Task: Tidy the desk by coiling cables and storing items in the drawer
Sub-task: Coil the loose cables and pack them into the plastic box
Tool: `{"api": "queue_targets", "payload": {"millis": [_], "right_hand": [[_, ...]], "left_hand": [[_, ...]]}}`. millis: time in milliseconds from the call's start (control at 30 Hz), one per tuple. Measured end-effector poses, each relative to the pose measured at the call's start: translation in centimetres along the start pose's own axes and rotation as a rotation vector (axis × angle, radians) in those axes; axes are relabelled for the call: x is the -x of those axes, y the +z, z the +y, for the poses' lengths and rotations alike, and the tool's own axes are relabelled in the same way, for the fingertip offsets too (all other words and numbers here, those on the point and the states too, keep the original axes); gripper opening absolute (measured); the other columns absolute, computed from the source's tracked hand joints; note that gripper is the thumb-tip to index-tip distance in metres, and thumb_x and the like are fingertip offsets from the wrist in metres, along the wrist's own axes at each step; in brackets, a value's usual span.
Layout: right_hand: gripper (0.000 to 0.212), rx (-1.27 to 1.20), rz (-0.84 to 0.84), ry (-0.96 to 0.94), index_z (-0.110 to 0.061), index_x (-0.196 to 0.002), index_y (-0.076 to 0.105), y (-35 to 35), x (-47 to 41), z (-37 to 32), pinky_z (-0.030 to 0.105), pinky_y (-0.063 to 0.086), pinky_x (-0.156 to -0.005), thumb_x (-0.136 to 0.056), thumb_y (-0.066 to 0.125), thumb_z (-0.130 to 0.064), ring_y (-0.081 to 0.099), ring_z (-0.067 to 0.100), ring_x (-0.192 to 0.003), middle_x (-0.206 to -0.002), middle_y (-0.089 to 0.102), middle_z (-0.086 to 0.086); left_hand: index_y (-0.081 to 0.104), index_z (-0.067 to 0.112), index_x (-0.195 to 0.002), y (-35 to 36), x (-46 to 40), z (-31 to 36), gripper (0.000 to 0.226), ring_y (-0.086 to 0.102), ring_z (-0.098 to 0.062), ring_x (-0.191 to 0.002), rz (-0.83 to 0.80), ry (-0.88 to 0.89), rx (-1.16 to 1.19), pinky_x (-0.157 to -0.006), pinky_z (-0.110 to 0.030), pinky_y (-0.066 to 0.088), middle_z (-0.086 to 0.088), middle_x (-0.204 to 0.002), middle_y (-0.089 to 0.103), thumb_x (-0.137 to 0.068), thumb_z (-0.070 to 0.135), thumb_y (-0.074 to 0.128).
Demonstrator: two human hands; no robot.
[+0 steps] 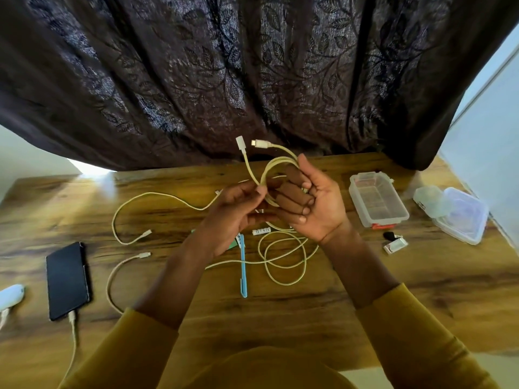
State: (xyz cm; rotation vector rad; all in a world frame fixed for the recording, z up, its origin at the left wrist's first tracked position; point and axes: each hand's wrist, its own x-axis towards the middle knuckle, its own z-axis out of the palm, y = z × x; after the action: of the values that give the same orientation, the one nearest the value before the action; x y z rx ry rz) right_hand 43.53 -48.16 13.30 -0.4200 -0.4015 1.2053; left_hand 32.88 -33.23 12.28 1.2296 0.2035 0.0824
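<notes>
The right hand (pixel 311 197) holds a coiled cable (pixel 276 167) above the desk (pixel 309 313), fingers curled through the loops, palm turned up. The left hand (pixel 238 209) pinches the same cable at the coil's near left side between thumb and fingertips. The coil stands roughly upright, and its two plugs (pixel 254 143) stick up and away from the person, toward the curtain (pixel 252 66) hanging behind the desk's far edge. Under the hands a second cable (pixel 283 256) lies in loose loops on the desk, with a blue pen (pixel 243 269) just left of those loops, its long axis running toward the person. Left of the pen, two more cable ends (pixel 146 244) point right, and beyond them a phone (pixel 67 280) lies flat with a cable plugged into its near end. Right of the hands sits a clear box (pixel 377 199), and farther right a clear lid (pixel 460 217) near the desk's right edge. A small white piece beside the pen carries marks too small to read. Bare wood stretches along the near edge, between the sleeves (pixel 421 332).
</notes>
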Motion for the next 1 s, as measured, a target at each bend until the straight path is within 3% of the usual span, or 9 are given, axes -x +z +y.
{"api": "queue_targets", "payload": {"millis": [167, 267, 300, 400, 500, 567, 700, 800, 1000], "right_hand": [[0.049, 0.053, 0.164, -0.064, -0.019, -0.071, 0.043, -0.1, 0.0, 1.0, 0.022, 0.02, -0.038, -0.112, 0.031, -0.044, 0.033, 0.009, -0.039, -0.048, 0.032, -0.005], [0.041, 0.178, 0.387, -0.098, -0.019, -0.081, 0.056, 0.2, -0.2, 1.6, 0.021, 0.026, -0.038, -0.108, 0.041, -0.047, 0.044, 0.008, -0.045, -0.055, 0.045, -0.004], [0.038, 0.239, 0.466, -0.108, -0.02, -0.086, 0.059, 0.3, -0.2, 1.7, 0.021, 0.028, -0.04, -0.107, 0.044, -0.047, 0.046, 0.009, -0.048, -0.06, 0.048, -0.003], [0.032, 0.372, 0.644, -0.137, -0.015, -0.109, 0.063, 0.2, -0.3, 2.1, 0.023, 0.031, -0.044, -0.107, 0.047, -0.043, 0.048, 0.011, -0.055, -0.073, 0.056, 0.001], [0.03, 0.461, 0.71, -0.189, -0.021, -0.132, 0.06, 0.4, -0.3, 2.2, 0.023, 0.029, -0.046, -0.108, 0.045, -0.032, 0.05, 0.012, -0.055, -0.08, 0.062, 0.004], [0.032, 0.543, 0.724, -0.221, -0.031, -0.129, 0.066, 0.9, -0.3, 2.2, 0.022, 0.027, -0.045, -0.11, 0.042, -0.025, 0.049, 0.012, -0.052, -0.081, 0.065, 0.006], [0.04, 0.621, 0.778, -0.257, -0.031, -0.125, 0.073, 1.8, -0.2, 2.2, 0.021, 0.027, -0.04, -0.111, 0.037, -0.018, 0.046, 0.014, -0.047, -0.08, 0.07, 0.009], [0.043, 0.655, 0.801, -0.28, -0.03, -0.126, 0.073, 2.2, -0.1, 2.2, 0.022, 0.03, -0.039, -0.111, 0.036, -0.015, 0.047, 0.016, -0.045, -0.08, 0.072, 0.012], [0.044, 0.666, 0.842, -0.267, -0.004, -0.101, 0.076, 2.5, -0.4, 2.4, 0.024, 0.037, -0.042, -0.106, 0.035, -0.02, 0.052, 0.021, -0.049, -0.072, 0.067, 0.016]], "left_hand": [[0.071, 0.008, -0.116, 0.4, 0.1, -0.6, 0.029, 0.071, -0.036, -0.107, 0.142, 0.127, -0.219, -0.094, -0.053, 0.06, -0.027, -0.11, 0.072, -0.099, 0.03, 0.063], [0.07, 0.018, -0.107, 0.7, 0.5, -0.8, 0.02, 0.073, -0.016, -0.096, 0.182, 0.189, -0.379, -0.082, -0.036, 0.06, -0.001, -0.097, 0.077, -0.098, 0.032, 0.06], [0.07, 0.02, -0.106, 0.7, 0.7, -0.8, 0.021, 0.073, -0.017, -0.094, 0.19, 0.204, -0.435, -0.081, -0.037, 0.06, 0.001, -0.096, 0.076, -0.098, 0.037, 0.06], [0.069, 0.022, -0.109, 0.4, 1.0, -0.9, 0.032, 0.071, -0.035, -0.097, 0.183, 0.262, -0.578, -0.082, -0.06, 0.059, -0.011, -0.101, 0.074, -0.098, 0.049, 0.056], [0.065, 0.011, -0.11, 0.0, 1.2, -0.8, 0.044, 0.067, -0.045, -0.093, 0.184, 0.281, -0.65, -0.076, -0.068, 0.053, -0.018, -0.099, 0.071, -0.099, 0.052, 0.054], [0.063, 0.008, -0.107, -0.1, 1.3, -0.6, 0.047, 0.065, -0.05, -0.088, 0.184, 0.285, -0.682, -0.069, -0.069, 0.052, -0.019, -0.095, 0.07, -0.099, 0.053, 0.053], [0.064, 0.014, -0.106, 0.3, 1.4, 0.0, 0.04, 0.066, -0.048, -0.085, 0.173, 0.304, -0.741, -0.066, -0.066, 0.052, -0.018, -0.092, 0.07, -0.101, 0.051, 0.052], [0.062, 0.013, -0.098, 0.5, 1.3, 0.3, 0.028, 0.064, -0.044, -0.078, 0.183, 0.32, -0.809, -0.061, -0.062, 0.05, -0.018, -0.085, 0.066, -0.106, 0.039, 0.054], [0.059, 0.017, -0.092, 0.5, 1.3, 0.9, 0.016, 0.06, -0.033, -0.069, 0.207, 0.364, -0.922, -0.059, -0.053, 0.046, -0.008, -0.077, 0.062, -0.107, 0.019, 0.056]]}}
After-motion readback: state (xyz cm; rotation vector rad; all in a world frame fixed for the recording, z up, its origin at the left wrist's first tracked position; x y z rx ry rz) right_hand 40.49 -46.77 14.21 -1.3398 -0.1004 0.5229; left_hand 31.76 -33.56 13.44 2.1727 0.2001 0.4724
